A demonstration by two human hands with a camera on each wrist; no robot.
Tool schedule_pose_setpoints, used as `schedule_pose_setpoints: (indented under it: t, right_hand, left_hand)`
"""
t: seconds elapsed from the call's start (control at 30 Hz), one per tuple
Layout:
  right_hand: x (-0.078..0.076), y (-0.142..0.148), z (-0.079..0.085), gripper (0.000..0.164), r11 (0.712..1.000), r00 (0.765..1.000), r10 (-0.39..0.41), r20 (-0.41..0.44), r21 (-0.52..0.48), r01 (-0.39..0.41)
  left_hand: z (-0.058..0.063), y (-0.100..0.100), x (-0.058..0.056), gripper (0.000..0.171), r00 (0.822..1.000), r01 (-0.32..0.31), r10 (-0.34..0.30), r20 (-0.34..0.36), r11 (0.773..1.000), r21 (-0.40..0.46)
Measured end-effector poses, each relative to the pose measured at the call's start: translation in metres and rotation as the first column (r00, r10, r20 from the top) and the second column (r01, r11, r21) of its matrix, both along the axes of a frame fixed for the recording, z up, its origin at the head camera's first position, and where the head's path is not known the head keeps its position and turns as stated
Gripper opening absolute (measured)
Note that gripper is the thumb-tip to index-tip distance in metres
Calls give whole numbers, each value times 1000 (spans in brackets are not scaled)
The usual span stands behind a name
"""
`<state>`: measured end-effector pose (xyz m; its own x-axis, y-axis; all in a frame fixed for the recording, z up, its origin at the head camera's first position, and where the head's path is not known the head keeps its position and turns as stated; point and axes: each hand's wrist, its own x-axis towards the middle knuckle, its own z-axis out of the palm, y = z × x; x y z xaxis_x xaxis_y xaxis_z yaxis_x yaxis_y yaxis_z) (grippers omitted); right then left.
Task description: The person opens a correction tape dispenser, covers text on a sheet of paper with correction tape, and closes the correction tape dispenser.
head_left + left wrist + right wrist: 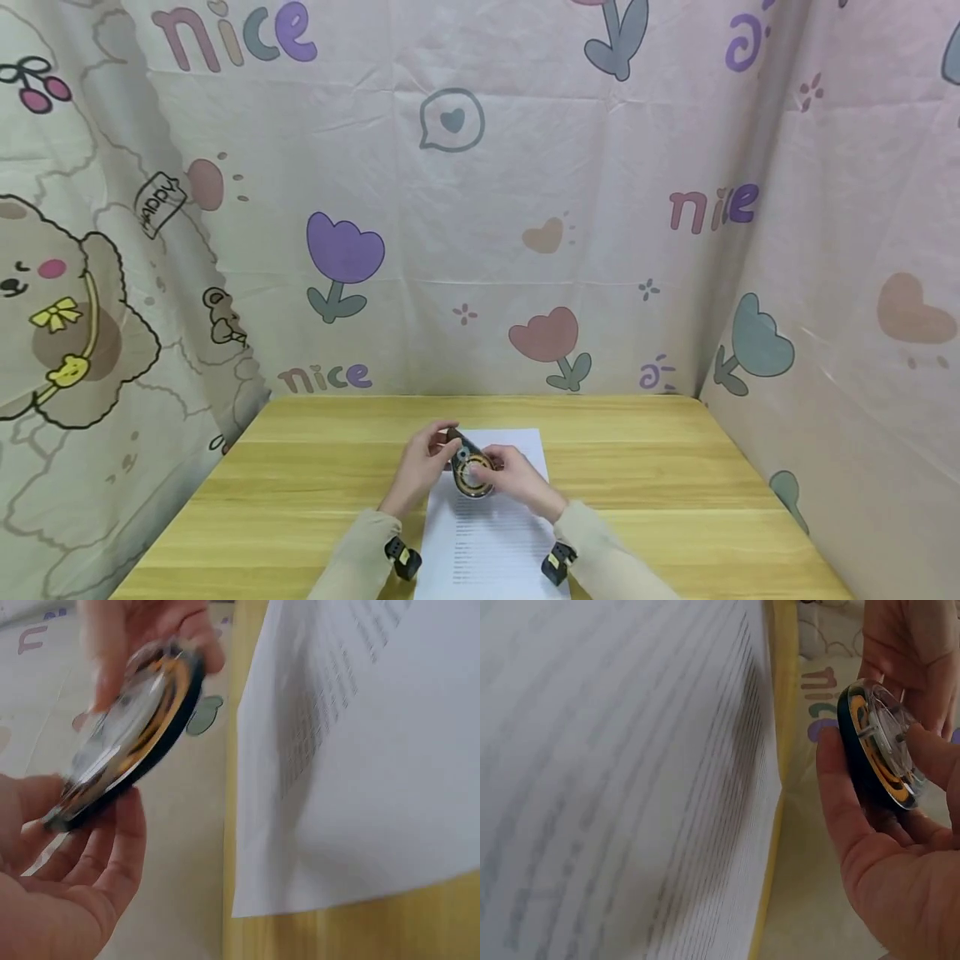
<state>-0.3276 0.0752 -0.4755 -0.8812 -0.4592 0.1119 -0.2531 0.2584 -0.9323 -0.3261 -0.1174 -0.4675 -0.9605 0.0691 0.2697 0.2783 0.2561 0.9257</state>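
A correction tape (474, 490), teardrop-shaped with a clear case, yellow-black rings and a dark rim, is held up above a printed sheet of paper (495, 550). At its narrow dark tip, my left hand (418, 468) pinches it between thumb and fingers. My right hand (521, 479) grips the round end, thumb on the clear face and fingers behind. In the left wrist view the correction tape (139, 742) appears edge-on and slightly blurred between both hands. The right wrist view shows the right thumb pressed against the case (877, 754); the tip is hidden there.
The sheet lies on a wooden table (300, 500), its printed lines running down toward the near edge. Behind and on both sides hangs a patterned cloth (450, 217). Each wrist carries a small black camera (402, 558).
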Motion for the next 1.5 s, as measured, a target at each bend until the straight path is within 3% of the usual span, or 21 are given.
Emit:
schedule_pose_setpoints:
  t: [0.17,0.33,0.47,0.53,0.8,0.97,1.13,1.5]
  right_hand:
    - [3,-9,-3,29,999,1000,-11,18,-46,11]
    - [4,-11,-5,26,1000,1000,-17,1,5,17]
    - [3,-8,-2,28,1000,1000,0,-27,28,1]
    - [1,-5,-2,29,999,999,-2,-45,50,5]
    - [-8,14,-8,23,979,987,-69,-143,183,95]
    - [-15,30,-10,20,962,978,-101,-184,232,143]
    - [-17,40,-11,17,951,967,-123,-223,253,179]
    - [-22,56,-14,18,936,950,-171,-260,258,239]
  left_hand:
    - [0,4,1,42,999,-6,2,-45,996,-90]
    - [0,1,4,47,995,15,-30,-97,988,-156]
    - [1,-3,6,45,979,-24,-31,-200,963,-268]
    - [0,-6,6,44,977,-57,-14,-213,944,-324]
    - [-4,-38,-3,43,988,-130,66,-143,849,-511]
    - [-5,-69,-7,47,995,-96,87,-44,825,-557]
    - [-7,-97,-2,52,991,-74,125,47,809,-583]
    - [-11,-132,-1,54,975,-129,216,49,735,-666]
